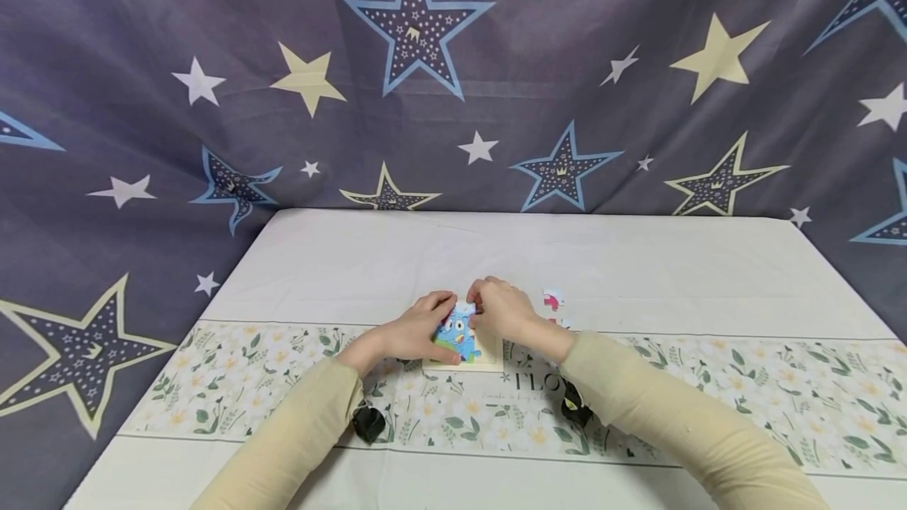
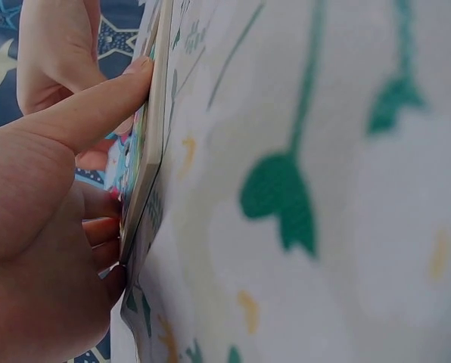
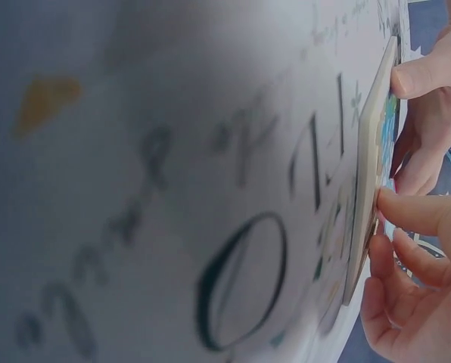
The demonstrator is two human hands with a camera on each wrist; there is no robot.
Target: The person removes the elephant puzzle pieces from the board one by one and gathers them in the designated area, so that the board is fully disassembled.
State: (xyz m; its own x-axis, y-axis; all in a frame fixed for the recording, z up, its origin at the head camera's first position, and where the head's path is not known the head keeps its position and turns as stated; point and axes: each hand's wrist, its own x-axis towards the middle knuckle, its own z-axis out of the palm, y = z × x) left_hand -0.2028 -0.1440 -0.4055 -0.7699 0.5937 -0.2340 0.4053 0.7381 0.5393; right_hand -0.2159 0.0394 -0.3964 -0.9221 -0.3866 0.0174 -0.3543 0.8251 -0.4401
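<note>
A small jigsaw puzzle (image 1: 457, 334) with a blue cartoon creature lies in a pale wooden board (image 1: 471, 367) on the table. My left hand (image 1: 411, 330) holds the board's left side. In the left wrist view, its thumb (image 2: 104, 106) lies across the board's rim, the other fingers against an edge. Over the upper right of the picture, my right hand (image 1: 505, 310) pinches what looks like a puzzle piece, mostly hidden by the fingers. In the right wrist view, that hand's thumb (image 3: 415, 212) touches the puzzle beside its bent fingers.
A loose puzzle piece (image 1: 553, 300) with pink on it lies right of the right hand. Another piece (image 1: 558, 322) is partly hidden behind the right wrist. The white table cover (image 1: 319, 266) has a flowered band with lettering. A star-patterned curtain (image 1: 453, 124) hangs behind.
</note>
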